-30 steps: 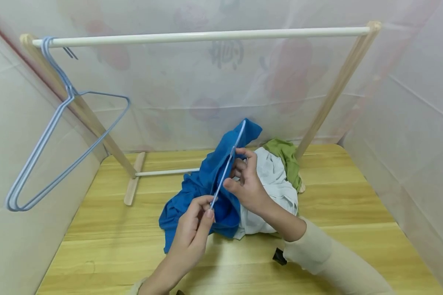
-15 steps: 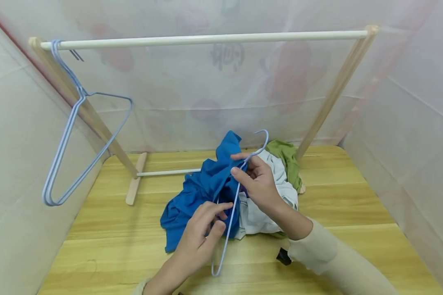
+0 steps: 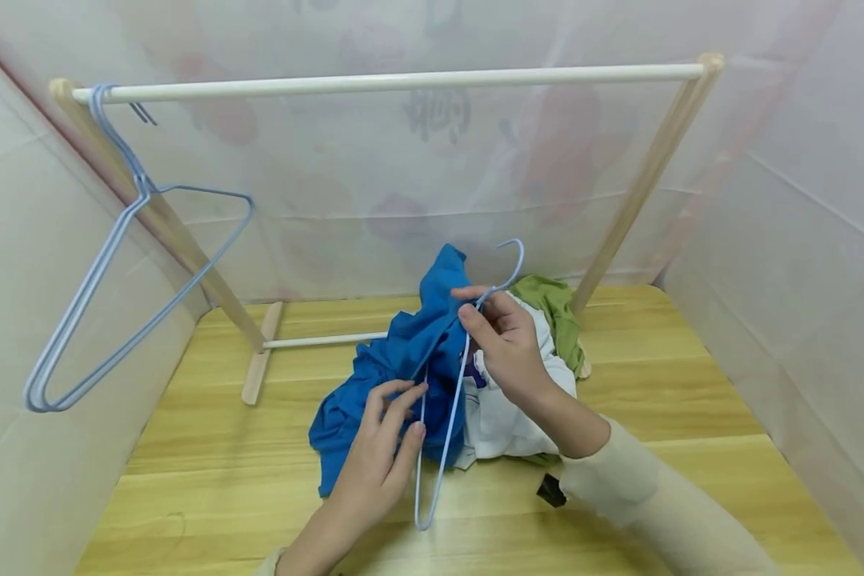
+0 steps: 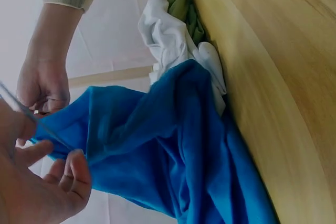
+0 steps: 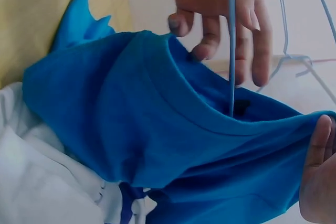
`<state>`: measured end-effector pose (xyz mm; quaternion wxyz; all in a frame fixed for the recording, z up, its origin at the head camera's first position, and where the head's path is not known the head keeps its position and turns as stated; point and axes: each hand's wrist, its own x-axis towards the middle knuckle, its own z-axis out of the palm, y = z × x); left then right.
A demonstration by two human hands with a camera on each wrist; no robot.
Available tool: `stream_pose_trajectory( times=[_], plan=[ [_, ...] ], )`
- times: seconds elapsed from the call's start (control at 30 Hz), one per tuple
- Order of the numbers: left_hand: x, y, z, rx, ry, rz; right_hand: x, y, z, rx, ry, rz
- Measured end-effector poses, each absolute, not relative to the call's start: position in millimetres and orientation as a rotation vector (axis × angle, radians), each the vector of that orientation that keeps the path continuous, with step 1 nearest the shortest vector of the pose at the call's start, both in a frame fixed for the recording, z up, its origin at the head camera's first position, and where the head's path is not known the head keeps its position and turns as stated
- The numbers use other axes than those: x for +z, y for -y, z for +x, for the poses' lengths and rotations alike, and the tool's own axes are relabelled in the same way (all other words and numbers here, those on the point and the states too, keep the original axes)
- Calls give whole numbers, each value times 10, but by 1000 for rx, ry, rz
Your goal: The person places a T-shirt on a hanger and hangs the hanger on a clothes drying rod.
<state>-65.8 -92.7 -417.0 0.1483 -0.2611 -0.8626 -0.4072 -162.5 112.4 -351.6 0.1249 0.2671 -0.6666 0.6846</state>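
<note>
Here, nearest on the left, we see the left hand (image 3: 376, 452), fingers loose beside a wire hanger (image 5: 231, 66) that looks light, stiff and best held at its neck. Farther right, the right hand (image 3: 507, 344) pinches it with a blue garment (image 3: 378, 380), probably soft and limp, easiest lifted by its hemmed edge, bunched over the counter (image 3: 655, 416) against a white garment (image 3: 507, 424).

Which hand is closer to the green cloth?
Right. The right hand is in front of the white cloth, close to the green cloth; the left hand is farther away, by the blue shirt.
</note>
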Motion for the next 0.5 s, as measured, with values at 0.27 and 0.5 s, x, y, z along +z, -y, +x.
stream_pose_trajectory(
  times=[0.27,0.5],
  plan=[
    [-4263,892,-658,-1152,2552,-696,-3454,-1145,-1693,2046,1908,717],
    [-4325,975,-628,-1073,2584,-605,-3437,-1203,-1733,2087,1837,619]
  ],
)
